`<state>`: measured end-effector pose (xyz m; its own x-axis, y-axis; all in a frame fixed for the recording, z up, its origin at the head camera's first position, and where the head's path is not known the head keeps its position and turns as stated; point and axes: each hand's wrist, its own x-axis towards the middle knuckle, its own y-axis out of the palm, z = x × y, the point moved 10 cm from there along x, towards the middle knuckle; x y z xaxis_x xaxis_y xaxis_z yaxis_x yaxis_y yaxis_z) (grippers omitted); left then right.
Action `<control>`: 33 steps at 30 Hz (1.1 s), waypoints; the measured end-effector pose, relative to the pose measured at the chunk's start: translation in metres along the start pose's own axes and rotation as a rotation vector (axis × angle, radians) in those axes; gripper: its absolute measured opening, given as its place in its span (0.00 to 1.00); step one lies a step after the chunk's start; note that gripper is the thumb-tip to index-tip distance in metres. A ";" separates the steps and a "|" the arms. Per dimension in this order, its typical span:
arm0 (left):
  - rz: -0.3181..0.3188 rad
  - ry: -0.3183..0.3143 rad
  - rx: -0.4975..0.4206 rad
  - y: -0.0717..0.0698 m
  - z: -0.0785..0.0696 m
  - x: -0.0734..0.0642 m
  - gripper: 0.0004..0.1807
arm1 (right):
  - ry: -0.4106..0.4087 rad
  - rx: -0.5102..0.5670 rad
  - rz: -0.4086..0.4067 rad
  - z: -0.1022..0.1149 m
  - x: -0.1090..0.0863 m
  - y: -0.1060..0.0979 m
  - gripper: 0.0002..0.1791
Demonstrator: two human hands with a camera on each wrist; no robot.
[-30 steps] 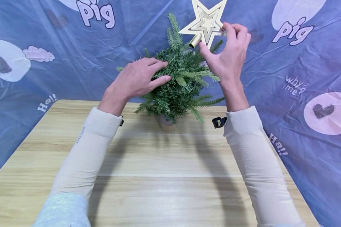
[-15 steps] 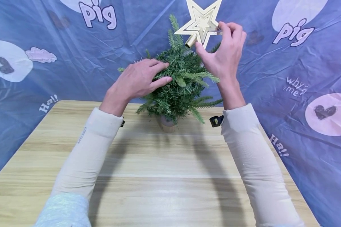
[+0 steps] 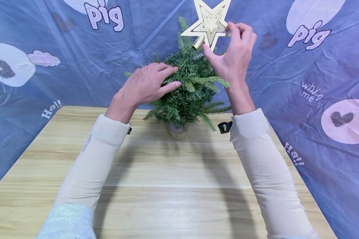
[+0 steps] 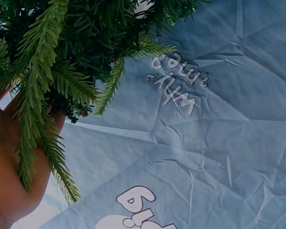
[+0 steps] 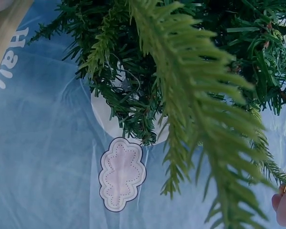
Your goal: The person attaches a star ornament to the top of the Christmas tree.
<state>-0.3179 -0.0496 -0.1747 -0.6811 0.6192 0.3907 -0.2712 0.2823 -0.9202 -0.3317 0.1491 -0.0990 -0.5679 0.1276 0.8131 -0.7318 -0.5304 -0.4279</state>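
In the head view a small artificial Christmas tree (image 3: 186, 96) stands upright on a round base (image 3: 178, 133). My left hand (image 3: 146, 83) lies against its left side, the thumb and fingers fairly straight at the needles; some fingertips are hidden in the foliage. My right hand (image 3: 236, 59) pinches a gold star tree topper (image 3: 211, 24) by its right and lower edges. The star is tilted, with its hollow socket (image 3: 198, 42) pointing down-left, close in front of the treetop's right side. Branches (image 5: 195, 95) fill much of the right wrist view; the star is barely visible there.
A light wooden table (image 3: 173, 176) carries the tree near its back edge. Behind it hangs a blue printed cloth (image 3: 155, 30) with cartoon lettering and pink shapes, which also runs along the right side. Camera straps (image 3: 225, 127) show at the wrists.
My right hand has carried the star leftward, so its socket is nearer the treetop. The left hand has stayed against the tree, and the tree stands as before.
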 end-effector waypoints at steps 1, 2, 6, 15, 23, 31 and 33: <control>-0.001 0.001 0.004 0.000 0.000 0.000 0.36 | 0.001 0.000 -0.001 0.000 0.000 0.000 0.39; -0.002 0.003 0.008 0.000 -0.001 0.000 0.36 | 0.001 0.001 -0.002 0.000 0.000 0.000 0.39; 0.002 0.003 0.015 0.001 -0.002 0.001 0.36 | 0.006 -0.002 -0.004 0.000 -0.001 0.001 0.39; -0.003 0.002 0.011 0.001 -0.003 0.001 0.36 | -0.044 0.000 -0.021 0.004 -0.001 0.001 0.39; -0.012 0.002 0.012 0.002 -0.002 0.001 0.35 | -0.090 0.002 -0.017 0.005 -0.004 0.003 0.40; -0.011 -0.006 0.008 0.003 -0.001 0.001 0.36 | -0.113 -0.002 -0.011 0.002 -0.008 0.006 0.41; -0.009 -0.008 0.008 0.003 -0.001 0.001 0.36 | -0.120 0.010 -0.014 0.003 -0.008 0.007 0.40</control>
<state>-0.3189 -0.0476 -0.1771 -0.6839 0.6108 0.3991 -0.2829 0.2822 -0.9167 -0.3309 0.1419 -0.1075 -0.5079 0.0338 0.8607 -0.7352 -0.5377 -0.4127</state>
